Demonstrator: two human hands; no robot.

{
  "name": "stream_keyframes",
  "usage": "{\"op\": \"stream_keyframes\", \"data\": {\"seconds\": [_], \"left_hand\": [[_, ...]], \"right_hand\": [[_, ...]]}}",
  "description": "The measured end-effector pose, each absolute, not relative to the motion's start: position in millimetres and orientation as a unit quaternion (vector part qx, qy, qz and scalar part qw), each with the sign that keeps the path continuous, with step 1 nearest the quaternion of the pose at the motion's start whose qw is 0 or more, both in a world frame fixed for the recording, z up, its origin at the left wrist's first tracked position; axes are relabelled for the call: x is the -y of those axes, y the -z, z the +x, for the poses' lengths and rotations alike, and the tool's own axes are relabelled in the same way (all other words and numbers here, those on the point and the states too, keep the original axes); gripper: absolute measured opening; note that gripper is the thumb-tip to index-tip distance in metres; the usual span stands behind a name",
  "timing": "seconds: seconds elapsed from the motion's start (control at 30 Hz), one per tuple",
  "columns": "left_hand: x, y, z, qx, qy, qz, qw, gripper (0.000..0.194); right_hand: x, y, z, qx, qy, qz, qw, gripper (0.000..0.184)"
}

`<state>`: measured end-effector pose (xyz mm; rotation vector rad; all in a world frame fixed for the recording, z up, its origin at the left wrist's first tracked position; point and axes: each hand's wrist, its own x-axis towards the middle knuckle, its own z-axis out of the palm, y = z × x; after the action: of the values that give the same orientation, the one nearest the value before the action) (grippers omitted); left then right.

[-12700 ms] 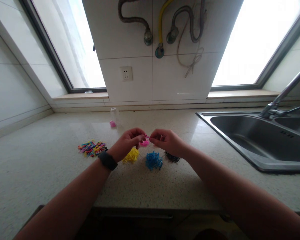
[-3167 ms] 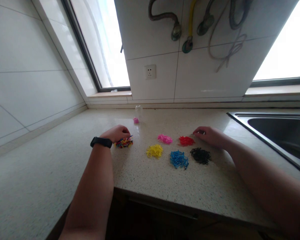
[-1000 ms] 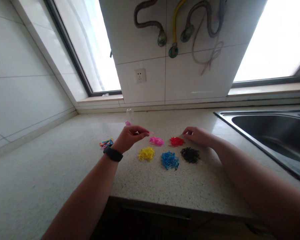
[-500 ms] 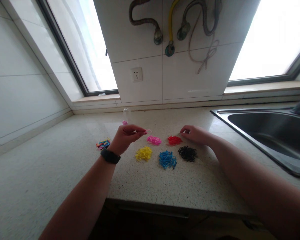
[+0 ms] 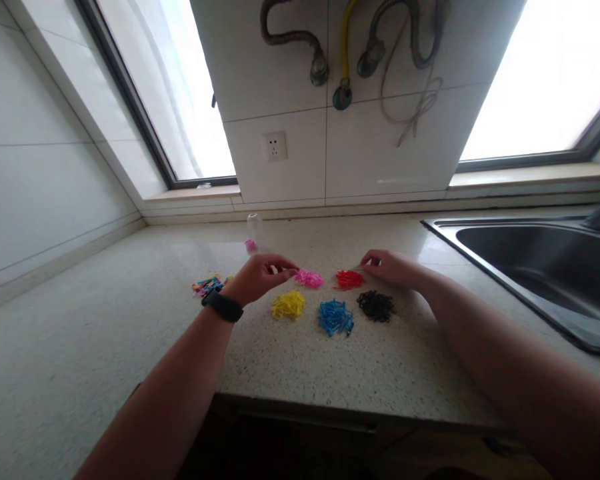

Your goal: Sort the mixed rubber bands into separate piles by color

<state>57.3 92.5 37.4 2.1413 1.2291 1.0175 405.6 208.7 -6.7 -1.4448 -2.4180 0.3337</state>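
Note:
My left hand [image 5: 265, 277], with a dark band on its wrist, is closed in a pinch at the left edge of a pile of small pink rubber bands [image 5: 309, 279]. The pink rubber band between its fingertips blends into that pile. Beside a pile of red rubber bands [image 5: 349, 279], my right hand [image 5: 384, 265] rests on the counter with thumb and forefinger pressed together; what they hold is too small to make out. Nearer to me lie yellow [image 5: 288, 305], blue [image 5: 335, 317] and black rubber bands [image 5: 376, 306] in separate piles.
A mixed-colour pile of bands [image 5: 209, 285] lies left of my left wrist, partly hidden. Behind that hand are a clear container [image 5: 253, 225] and a pink piece [image 5: 251, 245]. A steel sink [image 5: 437, 233] is set into the counter [image 5: 290, 373] on the right.
My left hand has lowered and moved slightly right, bringing the pink rubber band from above the counter to the pink pile. My right hand has hardly moved.

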Motion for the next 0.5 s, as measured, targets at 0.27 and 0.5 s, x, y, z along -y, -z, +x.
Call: {"op": "stream_keyframes", "data": {"seconds": [0.27, 0.5], "left_hand": [[-112.1, -14.9, 54.2, -0.468, -0.254, 0.830, 0.165, 0.025], [-115.0, -13.6, 53.7, -0.472, -0.236, 0.840, 0.126, 0.024]], "right_hand": [[-208.5, 7.8, 406.2, 0.842, -0.111, -0.505, 0.152, 0.025], [-207.9, 7.0, 405.4, 0.842, -0.107, -0.509, 0.144, 0.026]]}}
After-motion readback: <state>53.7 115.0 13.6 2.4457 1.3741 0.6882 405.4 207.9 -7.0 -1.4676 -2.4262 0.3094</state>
